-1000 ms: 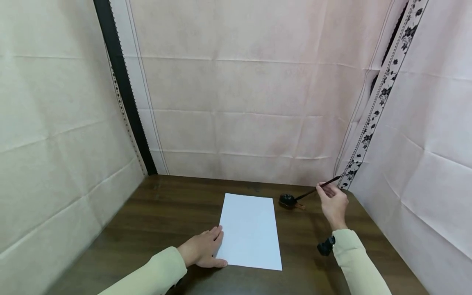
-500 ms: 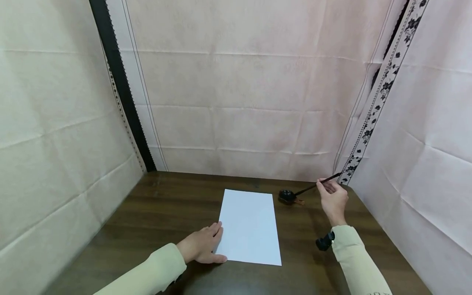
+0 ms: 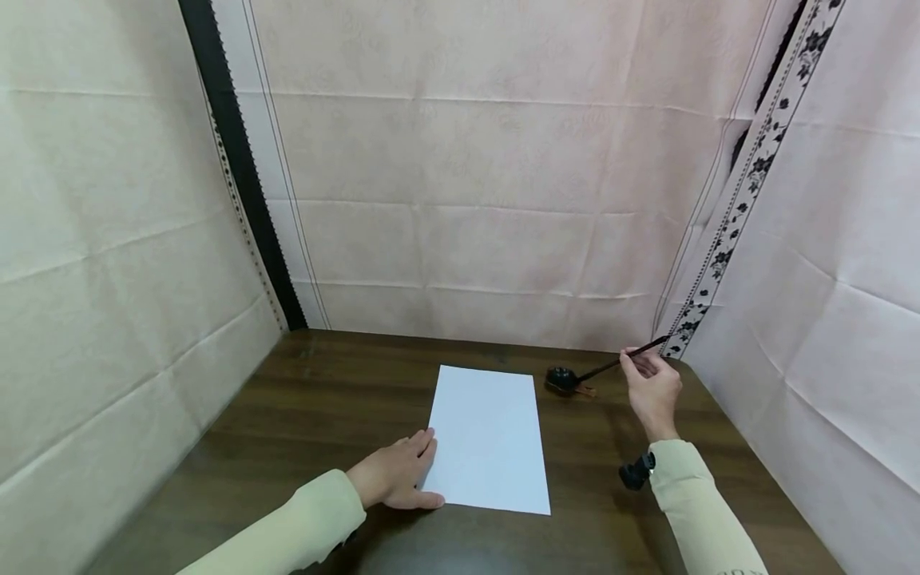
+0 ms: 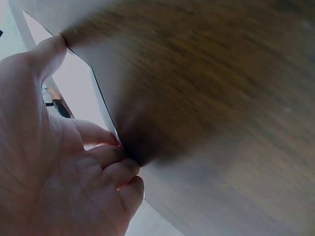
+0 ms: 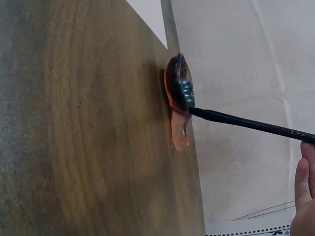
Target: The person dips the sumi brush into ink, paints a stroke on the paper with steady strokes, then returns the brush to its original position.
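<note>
A blank white sheet of paper (image 3: pixel 492 439) lies on the wooden table. My left hand (image 3: pixel 402 475) rests on the sheet's lower left edge, thumb spread from the fingers; in the left wrist view, the thumb and fingertips of that hand (image 4: pixel 64 142) touch the paper's edge. To the right, my right hand (image 3: pixel 652 393) pinches the shaft of a dark calligraphy brush (image 3: pixel 611 366). The brush slants down to the left. Its tip meets a small black ink dish (image 5: pixel 181 83) with an orange-brown protruding end. The brush hairs are partly hidden at the dish.
Pale creased cloth (image 3: pixel 460 200) hangs behind the table and on both sides. A floral border strip (image 3: pixel 726 239) runs down the right corner, a black strip (image 3: pixel 244 168) down the left. Brown table surface (image 3: pixel 323 399) extends left of the paper.
The head view has tilted slightly, so the table sits a little higher in the picture. Both hands, the paper and the dish keep nearly the same places, with the brush tip still at the dish.
</note>
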A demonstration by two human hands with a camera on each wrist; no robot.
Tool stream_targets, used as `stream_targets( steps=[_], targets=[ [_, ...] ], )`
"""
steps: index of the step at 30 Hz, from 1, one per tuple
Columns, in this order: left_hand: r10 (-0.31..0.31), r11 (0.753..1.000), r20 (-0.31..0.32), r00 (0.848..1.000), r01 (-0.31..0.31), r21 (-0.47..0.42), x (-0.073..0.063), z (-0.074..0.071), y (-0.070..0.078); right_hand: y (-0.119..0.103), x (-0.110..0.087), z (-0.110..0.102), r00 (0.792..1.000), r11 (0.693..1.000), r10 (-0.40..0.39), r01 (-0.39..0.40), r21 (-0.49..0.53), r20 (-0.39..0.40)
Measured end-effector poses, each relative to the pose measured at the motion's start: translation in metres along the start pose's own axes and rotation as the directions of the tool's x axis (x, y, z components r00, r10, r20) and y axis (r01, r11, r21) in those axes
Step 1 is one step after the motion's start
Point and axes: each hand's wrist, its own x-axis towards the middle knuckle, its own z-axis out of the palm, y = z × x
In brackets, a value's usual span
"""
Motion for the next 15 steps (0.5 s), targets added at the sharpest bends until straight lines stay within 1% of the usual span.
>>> stream_targets(
  steps=[3,8,15],
  targets=[
    [0.002,1.0,0.006,1.0,-0.001,-0.009,0.0,0.0005,0.0,0.0025,-0.0016,-0.0012,1.0,1.0,-0.016,0.016,0.008,-0.016],
    [-0.008,1.0,0.003,1.0,0.008,-0.021,-0.0011,-0.0001,0.0002,0.0016,-0.0011,-0.0035,0.998,0.999,-0.044,0.044,-0.01,-0.032],
    [0.001,0.999,-0.012,1.0,-0.002,-0.032,-0.0022,-0.0003,0.0007,-0.004,0.003,-0.005,0.999,0.999,-0.043,0.043,-0.019,-0.033]
  ],
)
